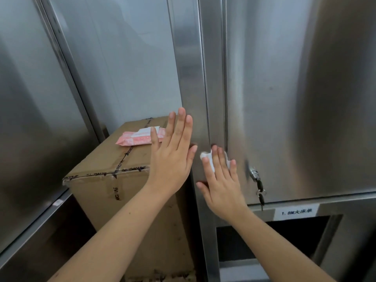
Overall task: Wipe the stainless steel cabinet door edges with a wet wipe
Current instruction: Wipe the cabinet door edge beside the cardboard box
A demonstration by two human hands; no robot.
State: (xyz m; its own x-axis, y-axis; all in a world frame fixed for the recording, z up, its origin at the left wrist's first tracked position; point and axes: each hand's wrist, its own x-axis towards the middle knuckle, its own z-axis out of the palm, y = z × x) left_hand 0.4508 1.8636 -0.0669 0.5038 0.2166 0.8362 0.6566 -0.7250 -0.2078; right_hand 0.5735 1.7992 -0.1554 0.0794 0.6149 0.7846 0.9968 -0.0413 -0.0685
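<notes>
The cabinet door is brushed silver-grey steel with pale, streaky reflections. The wet wipe is white. The wet-wipe pack is pink with small white dots and a white flap. The cardboard box is brown, its tape printed in black. The lock is silver, the keys black, the label white with black characters.

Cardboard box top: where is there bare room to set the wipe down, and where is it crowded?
Bare: the near part of the cardboard box top, between the pink wipe pack and the taped front edge. Crowded: the far strip under the pack, the right side behind the left hand, and the door seam, where the right hand presses the wet wipe.
</notes>
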